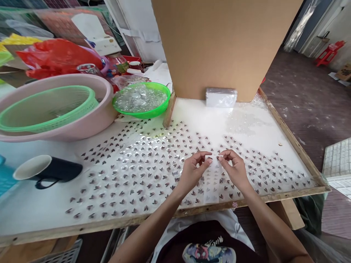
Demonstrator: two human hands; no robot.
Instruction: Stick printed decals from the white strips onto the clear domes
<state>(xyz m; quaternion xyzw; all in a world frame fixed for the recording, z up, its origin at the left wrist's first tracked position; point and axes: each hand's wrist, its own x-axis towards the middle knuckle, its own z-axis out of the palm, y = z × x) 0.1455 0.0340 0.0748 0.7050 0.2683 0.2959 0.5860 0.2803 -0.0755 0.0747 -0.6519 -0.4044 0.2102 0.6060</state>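
Observation:
My left hand (195,168) and my right hand (233,168) hover side by side over a white board (246,124) framed in wood. Both pinch the top edge of a narrow clear plastic strip (212,182) that hangs down between them towards me. The board under them is covered with several rows of small dark pieces under clear domes (131,171). Fingers of both hands are pressed together at the strip's upper corners.
A tall cardboard sheet (219,44) stands at the board's far edge with a wrapped white pack (221,97) at its foot. To the left are a green bowl of clear bits (141,99), a pink basin holding a green colander (55,106), and a dark mug (46,171) on its side.

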